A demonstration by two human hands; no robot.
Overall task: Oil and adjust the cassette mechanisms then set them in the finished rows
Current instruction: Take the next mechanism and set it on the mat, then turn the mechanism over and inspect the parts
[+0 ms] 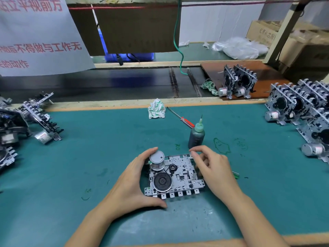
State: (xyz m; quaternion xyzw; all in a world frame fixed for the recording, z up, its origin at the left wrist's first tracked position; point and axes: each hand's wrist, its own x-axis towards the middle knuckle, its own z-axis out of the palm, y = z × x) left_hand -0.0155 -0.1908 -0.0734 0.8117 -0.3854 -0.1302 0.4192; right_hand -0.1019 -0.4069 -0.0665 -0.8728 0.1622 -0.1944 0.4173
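Hands work at the near middle of the teal surface (89,157). The left hand (131,182) cups the cassette mechanism (175,177) lying flat there, thumb at its near edge, fingers curled round the silver motor. The right hand (211,168) pinches the far right corner. Just behind stands an oil bottle (196,135), beside a red-handled screwdriver (181,117) and a crumpled rag (156,108). Upright finished mechanisms (299,104) line the right; more mechanisms (35,114) lie heaped left.

A teal-matted counter (89,157) fills the foreground; a dark conveyor belt (106,82) runs at twelve o'clock, a white notice sheet (35,36) at ten, cardboard boxes (267,31) at two.
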